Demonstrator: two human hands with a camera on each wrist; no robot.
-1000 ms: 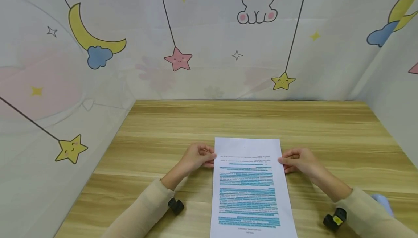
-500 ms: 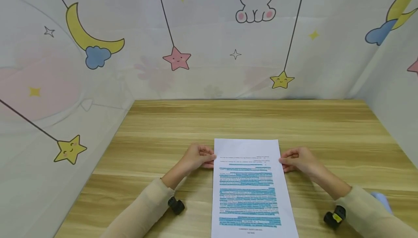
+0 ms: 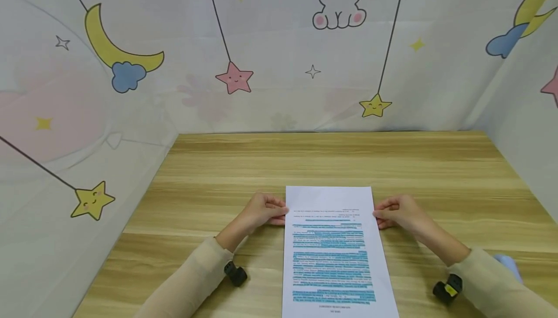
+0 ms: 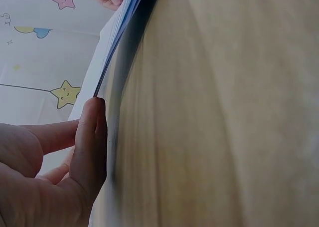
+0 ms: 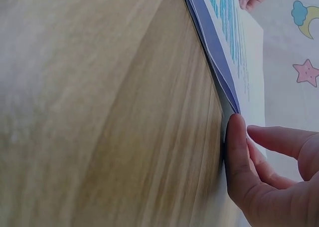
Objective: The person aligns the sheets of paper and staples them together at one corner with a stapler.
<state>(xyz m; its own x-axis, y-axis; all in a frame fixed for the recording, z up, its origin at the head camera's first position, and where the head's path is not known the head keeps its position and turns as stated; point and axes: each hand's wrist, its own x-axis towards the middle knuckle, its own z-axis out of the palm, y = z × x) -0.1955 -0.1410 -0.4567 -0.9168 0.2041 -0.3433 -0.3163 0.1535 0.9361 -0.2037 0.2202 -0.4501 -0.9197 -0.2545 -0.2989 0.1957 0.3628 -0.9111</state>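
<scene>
A stack of printed paper reaches the bottom edge of the head view, its upside-down text largely highlighted in blue. My left hand pinches the stack's left edge near the far end. Opposite it, my right hand pinches the right edge between thumb and fingers. Several layered sheets show along the side in the right wrist view, slightly fanned apart. A dark shadow runs beneath the paper in the left wrist view. The near end of the stack lies out of frame.
The wood-grain table meets a white curtain printed with stars, moons and a rabbit at the back and sides. A pale blue object lies by the right sleeve, partly hidden by it.
The hands and paper stay almost in place. The head view has shifted very slightly, and the stack's far edge sits a touch lower in it.
</scene>
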